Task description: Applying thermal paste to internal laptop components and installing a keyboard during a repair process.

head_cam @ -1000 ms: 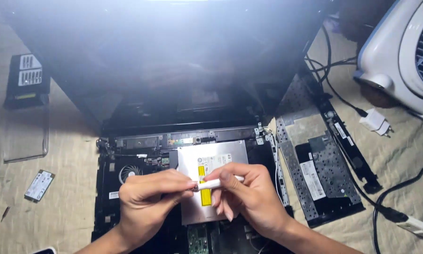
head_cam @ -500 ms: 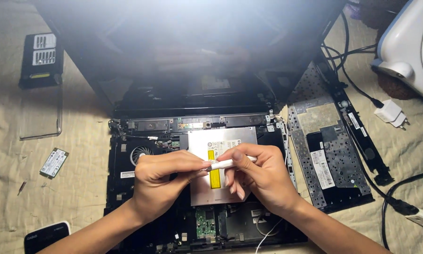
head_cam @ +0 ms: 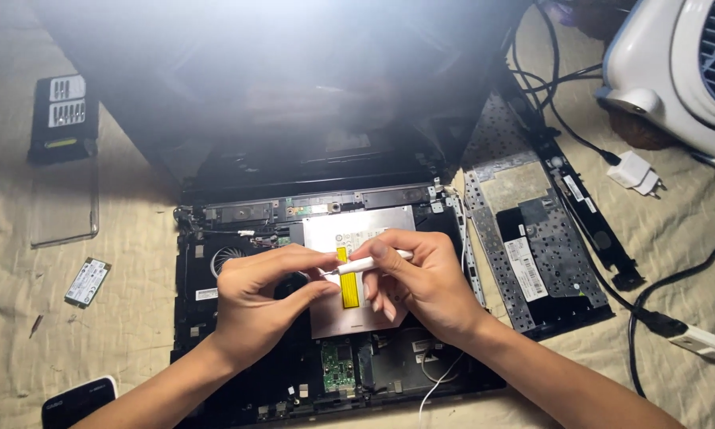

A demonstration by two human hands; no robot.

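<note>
Over the opened laptop base [head_cam: 238, 318], the right hand [head_cam: 421, 286] pinches a thin white tool [head_cam: 365, 264], fingers wrapped round its barrel so the tip points leftward. The left hand [head_cam: 266, 298] meets it, thumb and forefinger closed at that tip, seemingly to steady it. Directly beneath both hands lies the silver optical drive [head_cam: 365, 226] with a yellow label. Beyond them the dark screen [head_cam: 294, 95] leans back. Right of the right hand rests a removed keyboard panel [head_cam: 532, 238]; left of the left hand, a small circuit card [head_cam: 87, 281]. Everything sits on beige cloth [head_cam: 23, 334].
</note>
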